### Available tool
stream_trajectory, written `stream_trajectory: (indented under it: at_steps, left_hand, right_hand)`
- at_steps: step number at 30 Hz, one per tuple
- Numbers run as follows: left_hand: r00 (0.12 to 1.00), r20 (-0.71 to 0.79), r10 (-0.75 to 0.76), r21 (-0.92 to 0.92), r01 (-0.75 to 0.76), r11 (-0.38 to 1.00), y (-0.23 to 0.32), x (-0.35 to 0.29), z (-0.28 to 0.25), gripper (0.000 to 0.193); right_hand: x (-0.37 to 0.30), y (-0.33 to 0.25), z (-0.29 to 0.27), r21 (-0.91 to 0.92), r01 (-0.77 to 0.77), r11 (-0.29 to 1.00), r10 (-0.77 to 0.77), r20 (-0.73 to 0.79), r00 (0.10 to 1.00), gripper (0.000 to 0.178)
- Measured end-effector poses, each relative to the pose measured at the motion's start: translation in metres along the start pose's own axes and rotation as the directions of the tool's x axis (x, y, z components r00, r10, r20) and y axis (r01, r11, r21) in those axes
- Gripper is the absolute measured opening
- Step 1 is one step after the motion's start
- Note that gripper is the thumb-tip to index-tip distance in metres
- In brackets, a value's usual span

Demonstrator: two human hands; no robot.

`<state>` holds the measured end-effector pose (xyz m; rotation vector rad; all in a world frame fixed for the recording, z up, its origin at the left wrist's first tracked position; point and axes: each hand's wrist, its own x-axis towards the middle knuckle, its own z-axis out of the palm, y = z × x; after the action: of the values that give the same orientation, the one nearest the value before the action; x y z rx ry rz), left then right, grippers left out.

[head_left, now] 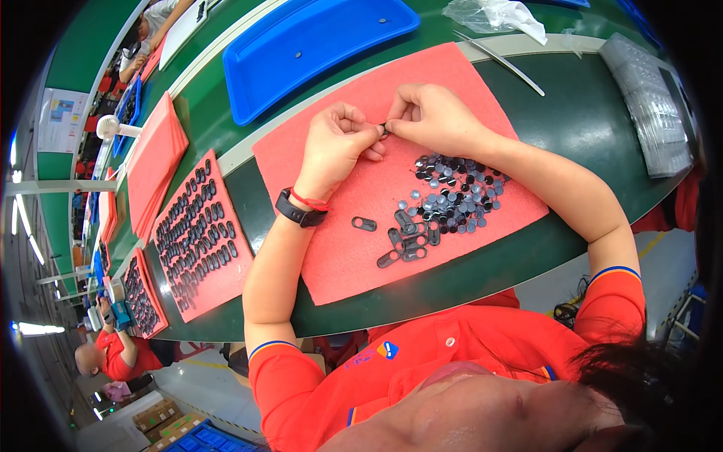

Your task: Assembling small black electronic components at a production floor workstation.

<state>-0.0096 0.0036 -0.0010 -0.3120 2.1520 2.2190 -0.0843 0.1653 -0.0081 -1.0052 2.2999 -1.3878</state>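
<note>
Over the far part of a pink foam mat (339, 260), my two hands meet at the fingertips. My left hand (340, 139) and my right hand (437, 117) both pinch a small black part (386, 129), mostly covered by the fingers, so its exact kind does not show. Below my right hand lies a loose heap of small round discs (461, 200), some glossy black, some grey-blue. Nearer to me is a cluster of black oval pieces (413, 241), several with a round hole at one end. One such oval piece (364, 224) lies apart, to the left.
A blue tray (248, 90) with two small discs stands beyond the mat. Metal tweezers (506, 66) and a clear plastic bag (497, 16) lie at the back right, stacked clear plastic trays (649, 113) far right. Pink foam with rows of black pieces (197, 233) lies left. Other people work farther left.
</note>
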Motion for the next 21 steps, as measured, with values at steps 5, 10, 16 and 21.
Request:
stream_trajectory:
  at_steps: [5,10,16,21]
  left_hand:
    - [1.000,-0.003,0.001,0.020,-0.001,1.000,-0.0005,0.0002,-0.0006,0.017]
    - [1.000,-0.009,0.001,0.043,0.000,0.999,-0.0011,0.0006,-0.0005,0.017]
    - [1.000,-0.004,-0.017,0.004,0.017,1.000,0.0039,-0.0020,-0.0006,0.021]
    - [1.000,0.015,-0.025,0.019,0.025,1.000,0.0036,-0.0031,0.0005,0.024]
  right_hand:
    - [0.0000,-0.0013,0.0005,-0.025,0.006,1.000,-0.007,-0.016,1.000,0.013]
    - [0.0003,-0.0024,0.0013,-0.065,0.003,0.998,-0.005,-0.030,1.000,0.014]
    - [0.0028,-0.0001,-0.0021,0.082,-0.048,0.995,0.046,0.035,0.998,0.015]
    - [0.0001,-0.0022,-0.0022,0.050,-0.050,0.997,0.049,0.028,0.998,0.015]
